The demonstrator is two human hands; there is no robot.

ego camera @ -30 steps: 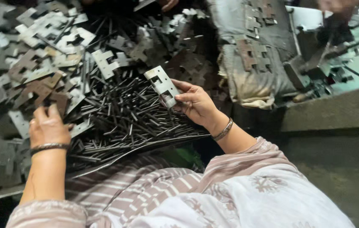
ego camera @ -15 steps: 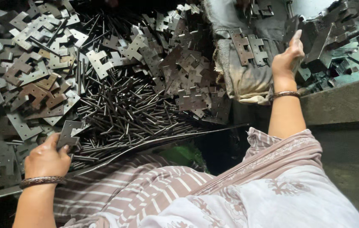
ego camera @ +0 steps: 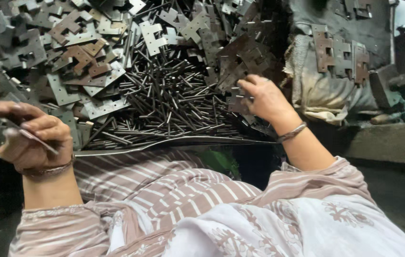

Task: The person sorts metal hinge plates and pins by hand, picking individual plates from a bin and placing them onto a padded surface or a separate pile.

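In the tray (ego camera: 117, 151), pins (ego camera: 174, 102) (hinge plates (ego camera: 76, 57) around them).

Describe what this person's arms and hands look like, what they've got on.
Both hands, left hand and right hand, are bare, no gloves. Each wrist carries a thin metal bangle. Loose sleeves in dusty pink stripes end at the forearm, the cuffs edged with pale patterned trim.

Dark grey pins (ego camera: 174, 102); striped pink sleeve (ego camera: 307, 183)
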